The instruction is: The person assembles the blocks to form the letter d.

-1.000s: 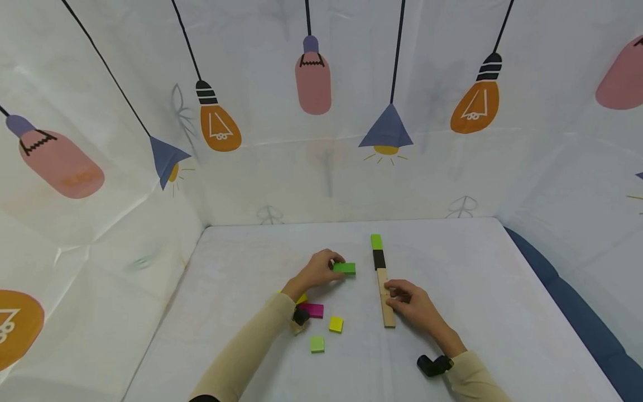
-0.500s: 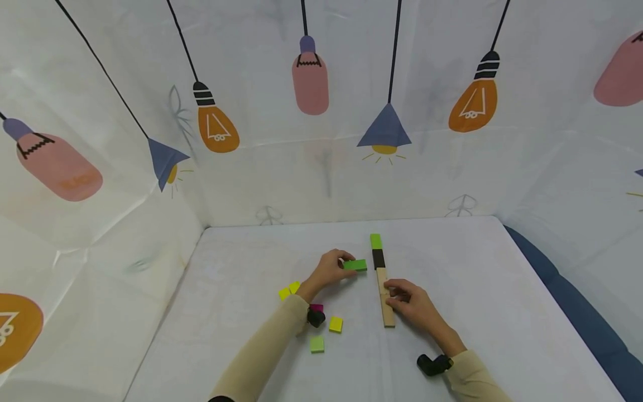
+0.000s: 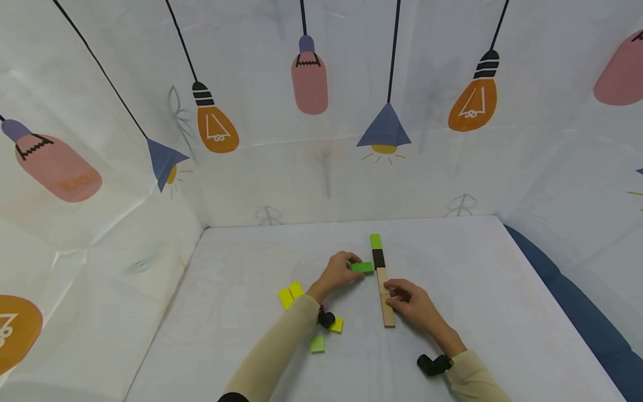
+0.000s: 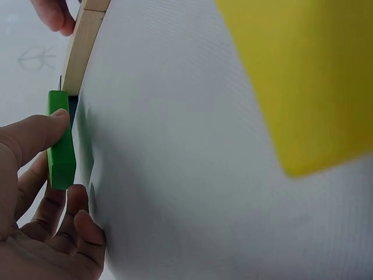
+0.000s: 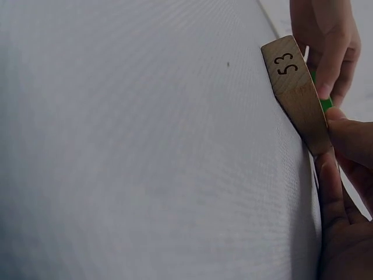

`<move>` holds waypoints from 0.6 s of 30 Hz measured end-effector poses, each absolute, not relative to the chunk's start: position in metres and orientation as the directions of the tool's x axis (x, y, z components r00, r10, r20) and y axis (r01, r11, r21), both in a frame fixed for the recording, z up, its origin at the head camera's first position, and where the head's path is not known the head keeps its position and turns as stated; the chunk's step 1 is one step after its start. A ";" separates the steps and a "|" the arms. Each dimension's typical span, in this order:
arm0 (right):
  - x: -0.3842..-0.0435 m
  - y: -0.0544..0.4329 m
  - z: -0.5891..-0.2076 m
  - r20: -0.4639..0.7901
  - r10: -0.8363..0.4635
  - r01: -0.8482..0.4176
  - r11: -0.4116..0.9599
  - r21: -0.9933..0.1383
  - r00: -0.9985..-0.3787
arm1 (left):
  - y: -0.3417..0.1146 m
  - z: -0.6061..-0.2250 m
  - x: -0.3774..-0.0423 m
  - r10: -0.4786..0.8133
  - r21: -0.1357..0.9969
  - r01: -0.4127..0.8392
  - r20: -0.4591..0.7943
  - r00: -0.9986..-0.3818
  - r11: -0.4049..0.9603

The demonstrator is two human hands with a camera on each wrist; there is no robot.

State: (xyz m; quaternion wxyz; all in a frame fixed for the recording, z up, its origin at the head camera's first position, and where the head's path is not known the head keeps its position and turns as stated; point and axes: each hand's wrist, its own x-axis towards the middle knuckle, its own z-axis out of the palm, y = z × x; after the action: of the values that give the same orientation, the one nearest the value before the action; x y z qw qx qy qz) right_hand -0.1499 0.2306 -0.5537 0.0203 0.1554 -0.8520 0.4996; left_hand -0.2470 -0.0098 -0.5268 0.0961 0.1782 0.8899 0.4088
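My left hand (image 3: 337, 272) pinches a green rectangular block (image 3: 361, 268) between thumb and fingers. In the left wrist view the green block (image 4: 61, 146) stands close to the black one. The row runs away from me: two plain wooden blocks (image 3: 383, 279) end to end, a black block (image 3: 379, 258), then a light green block (image 3: 375, 241) at the far end. From the row's right side, my right hand (image 3: 417, 306) touches the wooden blocks with bent fingers; whether they grip is unclear. The number 53 marks a wooden block (image 5: 288, 65) in the right wrist view.
Yellow blocks (image 3: 286, 298) lie left of my left wrist. Another yellow block (image 3: 337, 325) sits partly behind the wrist camera (image 3: 326, 319), with a light green block (image 3: 317, 344) nearer me. Lamp-printed sheets (image 3: 326, 167) enclose the white table (image 3: 241, 251).
My left hand has carried the green block rightward, up beside the row near the black and wooden blocks. Its wrist now covers the pink block and uncovers the yellow ones. The right hand stays put.
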 end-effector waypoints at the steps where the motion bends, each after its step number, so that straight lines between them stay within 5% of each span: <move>1: -0.150 0.231 -0.554 0.191 -0.244 -0.286 0.450 -0.846 -0.951 | -0.009 -0.527 -0.247 0.395 0.759 0.237 -0.029 -0.918 0.606; 18: -0.151 0.231 -0.555 0.161 -0.234 -0.252 0.434 -0.865 -0.959 | 0.001 -0.525 -0.249 0.385 0.681 0.234 -0.077 -0.920 0.694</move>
State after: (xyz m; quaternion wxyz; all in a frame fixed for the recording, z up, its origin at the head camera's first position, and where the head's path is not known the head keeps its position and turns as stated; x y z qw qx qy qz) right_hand -0.1506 0.2308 -0.5550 0.0084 0.1435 -0.8467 0.5123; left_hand -0.2487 0.0008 -0.5255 0.1073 0.1694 0.9140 0.3527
